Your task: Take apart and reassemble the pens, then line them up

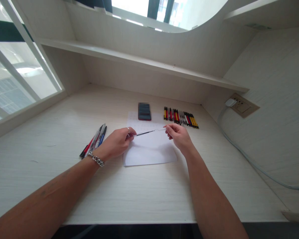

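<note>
My left hand [121, 140], with a ring and a chain bracelet, pinches one end of a thin pen refill [144, 133] with dark ink. My right hand [176, 133] has its thumb and fingers closed on a whitish, see-through pen barrel [160, 129]. Refill and barrel lie in one line between both hands, above white paper [150, 154]. Whether the refill's tip sits inside the barrel is too small to tell. Left of my left hand lies a loose bunch of pens [96, 139]. Beyond my right hand, several pens [180, 117] lie in a row.
A dark phone [144, 111] lies at the paper's far edge. Behind it, a shelf [144, 61] overhangs the pale desk [52, 179]. On the right wall, a plug sits in a socket [242, 105], and its grey cable [246, 157] runs down the right side.
</note>
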{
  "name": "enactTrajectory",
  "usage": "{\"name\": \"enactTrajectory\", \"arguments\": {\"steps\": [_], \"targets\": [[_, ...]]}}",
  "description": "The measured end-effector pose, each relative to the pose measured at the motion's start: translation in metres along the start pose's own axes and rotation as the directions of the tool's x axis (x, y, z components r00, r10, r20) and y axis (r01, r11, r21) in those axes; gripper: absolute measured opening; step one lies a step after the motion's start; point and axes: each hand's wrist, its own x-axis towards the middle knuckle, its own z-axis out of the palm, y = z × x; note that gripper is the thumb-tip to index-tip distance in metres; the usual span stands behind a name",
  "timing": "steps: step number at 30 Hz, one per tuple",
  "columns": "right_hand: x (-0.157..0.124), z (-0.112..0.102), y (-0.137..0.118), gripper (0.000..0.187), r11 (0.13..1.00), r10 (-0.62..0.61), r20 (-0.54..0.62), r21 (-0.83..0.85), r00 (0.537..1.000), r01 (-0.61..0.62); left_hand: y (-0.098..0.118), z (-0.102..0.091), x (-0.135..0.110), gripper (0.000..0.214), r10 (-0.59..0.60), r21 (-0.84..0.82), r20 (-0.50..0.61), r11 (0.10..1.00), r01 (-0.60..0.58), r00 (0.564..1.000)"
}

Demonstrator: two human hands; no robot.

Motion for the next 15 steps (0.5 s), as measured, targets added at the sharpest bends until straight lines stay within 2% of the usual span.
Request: {"name": "enactTrajectory", "arguments": {"steps": [15], "targets": [[0.0004, 0.0004, -0.0002, 0.029, 1.000, 0.002, 0.017, -0.026, 1.000, -0.002, 0.0017, -0.0006, -0.0005, 0.020, 0.003, -0.005, -0.005, 1.000, -0.003, 1.000]]}}
